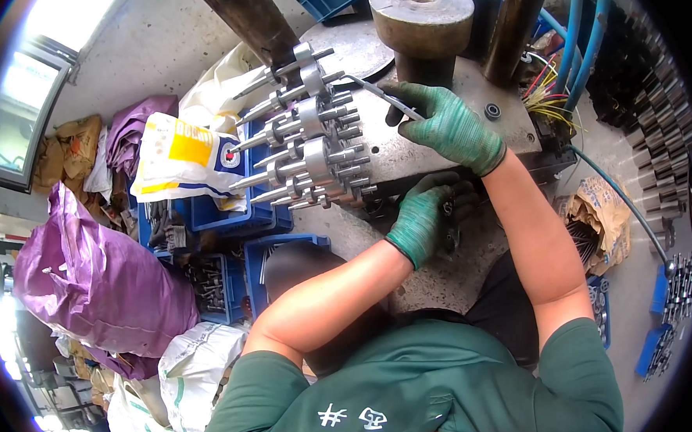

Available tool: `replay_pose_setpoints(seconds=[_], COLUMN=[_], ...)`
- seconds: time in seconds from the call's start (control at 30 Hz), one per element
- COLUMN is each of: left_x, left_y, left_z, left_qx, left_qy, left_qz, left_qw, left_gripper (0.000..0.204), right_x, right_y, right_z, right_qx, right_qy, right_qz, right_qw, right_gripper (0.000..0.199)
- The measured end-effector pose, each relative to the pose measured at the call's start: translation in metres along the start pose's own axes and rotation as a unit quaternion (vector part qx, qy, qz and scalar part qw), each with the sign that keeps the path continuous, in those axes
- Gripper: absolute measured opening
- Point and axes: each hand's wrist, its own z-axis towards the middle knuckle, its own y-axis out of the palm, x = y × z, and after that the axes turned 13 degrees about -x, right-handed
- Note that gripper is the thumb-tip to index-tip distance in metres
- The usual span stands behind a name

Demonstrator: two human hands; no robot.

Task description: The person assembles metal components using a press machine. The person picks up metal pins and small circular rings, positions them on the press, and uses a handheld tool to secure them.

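At the far left of our view a purple sack (99, 284) slumps on the floor with white bags (190, 373) below it, and just right of them stand blue crates (228, 214) holding small dark metal parts, set close to the machine, we judge, so stock is within reach. A white and yellow bag (179, 158) lies over the upper crates. Further right, a row of silvery stepped shafts (303, 136) lies stacked on the edge of the grey machine bench (405, 154), their thin ends pointing left and away from us, probably laid side by side so each can be picked off in turn.

Our left hand (423, 216), in a green glove, is curled down at the front edge of the bench over a small dark part (447, 208); the fingers are bent around it, though we cannot tell how firmly it is gripped. Above it, our right hand (447, 125) rests palm-down on the bench, fingers closed over a thin bent metal rod (379, 93) that runs left toward the shafts. Behind that hand rises a thick round steel block (421, 12). At the far right, blue hoses (579, 32) and coloured wires (543, 88) hang beside dark cylinders (654, 122) stacked in rows
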Motion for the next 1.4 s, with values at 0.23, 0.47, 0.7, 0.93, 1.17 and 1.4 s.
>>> replay_pose_setpoints(seconds=[0.23,0.47,0.7,0.93,1.17,1.4], left_x=[0.0,0.001,0.007,0.015,0.02,0.018], left_y=[-0.001,-0.009,0.004,-0.013,-0.012,-0.005], left_z=[0.004,0.006,-0.005,0.001,-0.001,-0.003], left_qx=[-0.014,-0.016,-0.002,-0.053,-0.006,-0.03], left_qy=[0.014,-0.004,0.007,0.023,0.045,0.045], left_qz=[-0.028,-0.008,0.064,0.056,0.088,0.133], left_qw=[0.999,1.0,0.998,0.997,0.995,0.99], left_gripper=[0.023,0.023,0.026,0.029,0.025,0.018], right_x=[-0.008,0.01,-0.031,-0.016,0.006,0.004], right_y=[0.005,0.015,0.027,0.022,-0.005,0.006], right_z=[-0.001,0.0,-0.016,-0.049,-0.1,-0.119], right_qx=[-0.001,0.039,-0.015,0.09,0.123,0.106], right_qy=[0.027,-0.02,0.095,0.052,0.116,0.126], right_qz=[0.008,-0.012,0.223,0.116,0.095,0.181], right_qw=[1.0,0.999,0.97,0.988,0.981,0.97], right_gripper=[0.062,0.063,0.08,0.075,0.049,0.053])
